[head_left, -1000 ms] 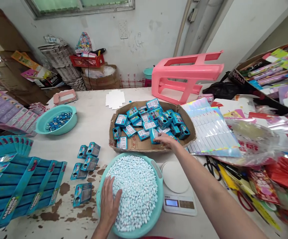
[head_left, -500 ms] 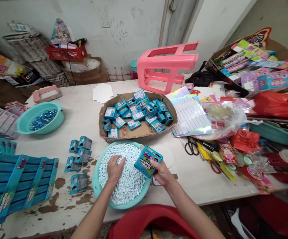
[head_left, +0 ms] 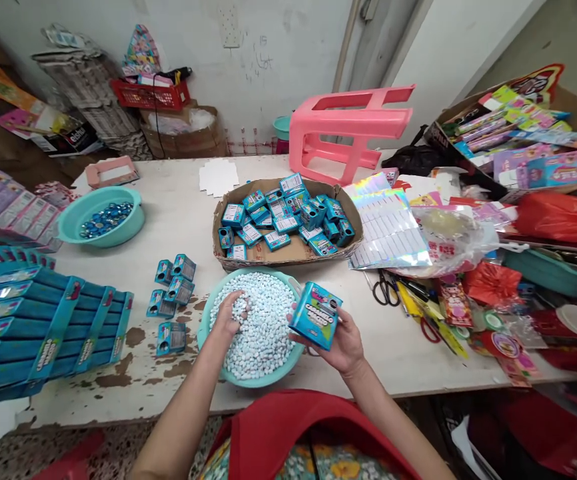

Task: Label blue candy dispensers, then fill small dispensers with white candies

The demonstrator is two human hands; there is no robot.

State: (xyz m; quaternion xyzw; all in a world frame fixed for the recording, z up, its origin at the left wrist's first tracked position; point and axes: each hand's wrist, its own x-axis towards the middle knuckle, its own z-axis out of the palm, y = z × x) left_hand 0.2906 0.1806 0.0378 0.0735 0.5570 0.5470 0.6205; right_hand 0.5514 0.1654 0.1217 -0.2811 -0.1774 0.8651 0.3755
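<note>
A turquoise bowl [head_left: 206, 333] full of small pale candies [head_left: 263, 327] stands at the table's near edge. My left hand [head_left: 226, 317] is in its left side, fingers curled round a scoop of candies. To the right of the bowl, my right hand [head_left: 346, 343] holds a blue candy box [head_left: 317, 315] with its printed front facing up; the thumb is partly hidden behind it. Behind the bowl, a cut-down cardboard box [head_left: 288, 260] holds many similar blue boxes [head_left: 281, 223]. Several more small blue boxes [head_left: 171, 339] stand on the table left of the bowl.
At left are stacked blue display packs [head_left: 53, 340] and a turquoise basin [head_left: 103, 233] with shiny blue wrapped pieces. A pink stool [head_left: 348, 127] lies on its side at the back. Holographic sheets [head_left: 391, 230], scissors [head_left: 385, 291] and piled packaging cover the right side.
My left hand has curled round some candies in the bowl. The right hand has turned and shifted the blue box slightly, now supporting it from below. The camera view has shifted.
</note>
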